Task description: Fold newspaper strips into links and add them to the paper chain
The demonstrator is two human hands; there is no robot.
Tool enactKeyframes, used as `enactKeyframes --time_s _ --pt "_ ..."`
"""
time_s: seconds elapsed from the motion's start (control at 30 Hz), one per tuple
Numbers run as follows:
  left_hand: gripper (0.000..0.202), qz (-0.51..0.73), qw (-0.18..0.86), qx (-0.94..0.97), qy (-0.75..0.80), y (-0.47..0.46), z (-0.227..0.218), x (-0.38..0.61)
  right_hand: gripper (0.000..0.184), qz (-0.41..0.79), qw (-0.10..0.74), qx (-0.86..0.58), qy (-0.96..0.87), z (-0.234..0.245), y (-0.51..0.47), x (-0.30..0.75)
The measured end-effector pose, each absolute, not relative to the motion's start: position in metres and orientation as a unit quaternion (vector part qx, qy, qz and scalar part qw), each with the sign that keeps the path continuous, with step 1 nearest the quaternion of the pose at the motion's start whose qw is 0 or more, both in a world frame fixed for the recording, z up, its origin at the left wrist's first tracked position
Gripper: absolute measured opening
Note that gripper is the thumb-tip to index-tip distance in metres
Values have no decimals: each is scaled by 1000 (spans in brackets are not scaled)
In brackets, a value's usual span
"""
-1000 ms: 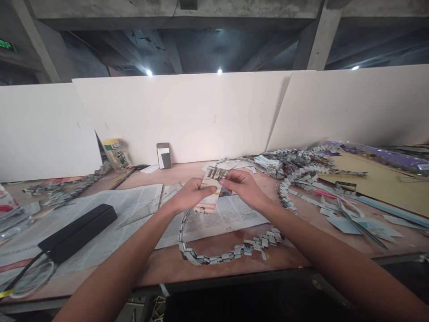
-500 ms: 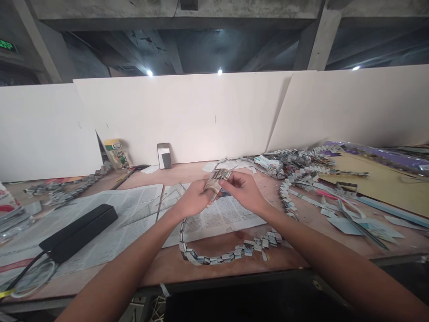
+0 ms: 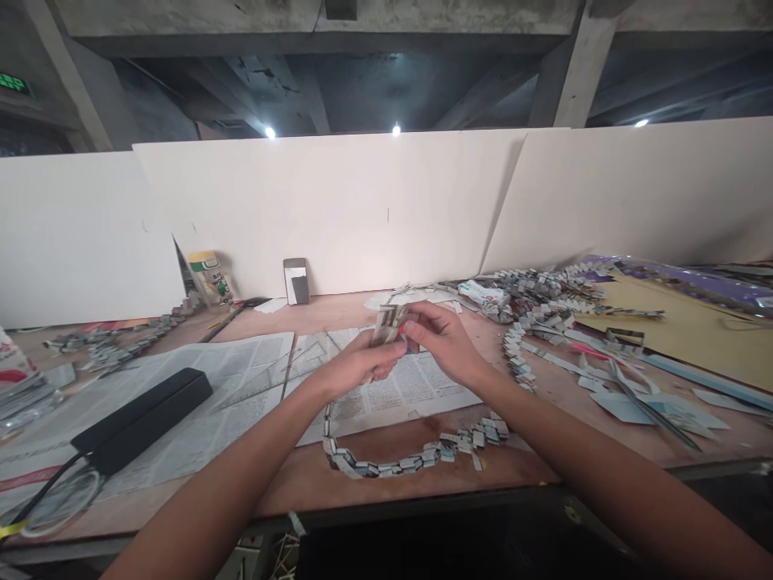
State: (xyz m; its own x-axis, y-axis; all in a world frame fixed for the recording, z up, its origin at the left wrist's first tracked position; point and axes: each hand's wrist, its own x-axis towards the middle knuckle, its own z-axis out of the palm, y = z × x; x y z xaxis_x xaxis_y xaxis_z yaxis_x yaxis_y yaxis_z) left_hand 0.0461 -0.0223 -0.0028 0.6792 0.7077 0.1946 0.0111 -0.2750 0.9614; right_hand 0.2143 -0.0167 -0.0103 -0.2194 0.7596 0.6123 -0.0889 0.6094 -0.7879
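Note:
Both my hands meet above the newspaper (image 3: pixel 416 395) at the middle of the table. My left hand (image 3: pixel 362 359) is closed on a folded newspaper strip (image 3: pixel 386 324), its thumb lying along the near side. The right hand (image 3: pixel 440 337) pinches the same strip from the right, thumb tip against its edge; a small red spot shows there. A chain of folded paper links (image 3: pixel 398 466) curves over the table below my hands, and its left end runs up under my left wrist. Whether it joins the held strip is hidden.
A clear set square (image 3: pixel 271 377) and a black oblong case (image 3: pixel 142 420) lie on newspaper at left. A phone (image 3: pixel 295 282) leans on the white board. Scissors (image 3: pixel 649 407), paper scraps and a heap of paper chains (image 3: pixel 537 294) are at right.
The strip has turned more upright and looks narrower between my hands. My left thumb has come round toward the right fingers. The things on the table have stayed put.

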Motion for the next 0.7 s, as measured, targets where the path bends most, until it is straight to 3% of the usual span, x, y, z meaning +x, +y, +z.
enactKeyframes --time_s 0.3,0.5,0.7 --pt "35 281 571 711 298 -30 -7 55 29 383 547 -276 -691 -7 -25 210" --pt "37 286 604 698 257 -30 -7 56 15 391 582 -272 -659 -11 -22 211" --pt "37 287 578 722 250 -28 -10 57 16 401 590 -273 -645 -11 -25 210"
